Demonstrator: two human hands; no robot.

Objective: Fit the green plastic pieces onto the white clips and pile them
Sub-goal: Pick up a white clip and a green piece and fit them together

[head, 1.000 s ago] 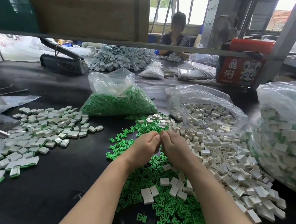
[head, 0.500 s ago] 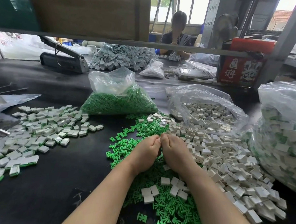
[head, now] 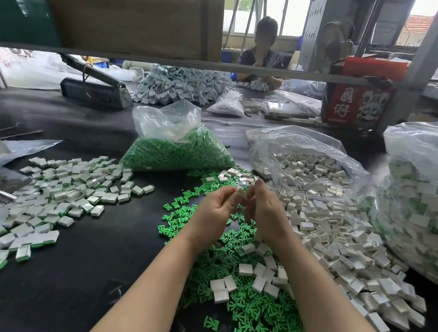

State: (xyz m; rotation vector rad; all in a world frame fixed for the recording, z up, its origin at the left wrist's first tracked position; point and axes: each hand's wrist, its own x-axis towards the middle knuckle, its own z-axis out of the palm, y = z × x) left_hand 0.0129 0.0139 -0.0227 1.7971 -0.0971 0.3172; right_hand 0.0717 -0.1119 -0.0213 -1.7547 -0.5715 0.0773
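My left hand (head: 216,213) and my right hand (head: 265,213) are raised side by side over loose green plastic pieces (head: 242,305) on the black table. Both have curled fingers, with the fingertips a little apart. My left fingertips pinch a small pale piece, blurred, which looks like a white clip (head: 240,190). Whether my right fingers hold anything is hidden. A heap of white clips (head: 337,241) spreads to the right of my hands. Fitted white-and-green pieces (head: 63,193) lie scattered at the left.
An open bag of green pieces (head: 177,155) and an open bag of white clips (head: 306,166) stand behind my hands. A large bag of fitted pieces (head: 422,206) fills the right edge. A sealing machine (head: 96,92), a red box (head: 359,103) and a seated person (head: 262,54) are beyond.
My hands were pressed together as fists low over the green pieces. They have lifted and drawn slightly apart, and the fingers have loosened.
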